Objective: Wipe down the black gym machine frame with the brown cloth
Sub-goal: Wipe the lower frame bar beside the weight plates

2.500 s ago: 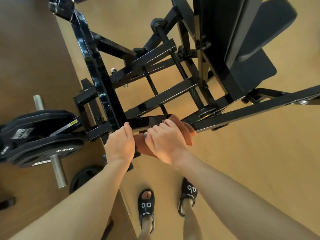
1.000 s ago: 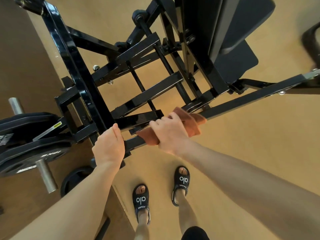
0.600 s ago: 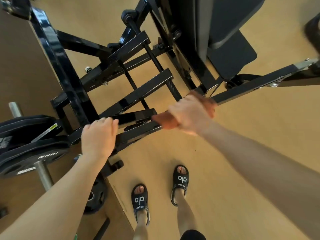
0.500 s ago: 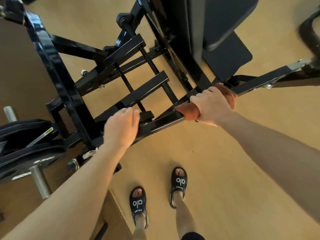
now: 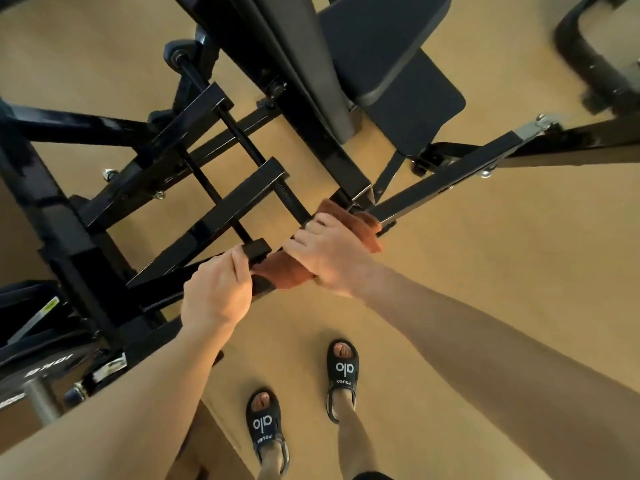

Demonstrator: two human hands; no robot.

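The black gym machine frame (image 5: pixel 221 209) fills the upper left, with several crossbars and a long arm bar (image 5: pixel 450 174) running up to the right. The brown cloth (image 5: pixel 287 271) is wrapped round the near bar. My right hand (image 5: pixel 332 254) grips the cloth and the bar through it, fingers curled over the top. Just left of it, my left hand (image 5: pixel 218 292) holds the same bar, fingers curled round it below a short black bar end (image 5: pixel 256 249).
A dark padded seat (image 5: pixel 398 81) hangs above the frame. Black weight plates on a steel peg (image 5: pixel 38 396) sit at the lower left. My sandalled feet (image 5: pixel 304 396) stand on the tan floor below the bar. Another dark machine part (image 5: pixel 588 53) is at the top right.
My right hand slid the cloth up the bar to the right, then came back down left towards my left hand. My left hand shifted right along the bar.
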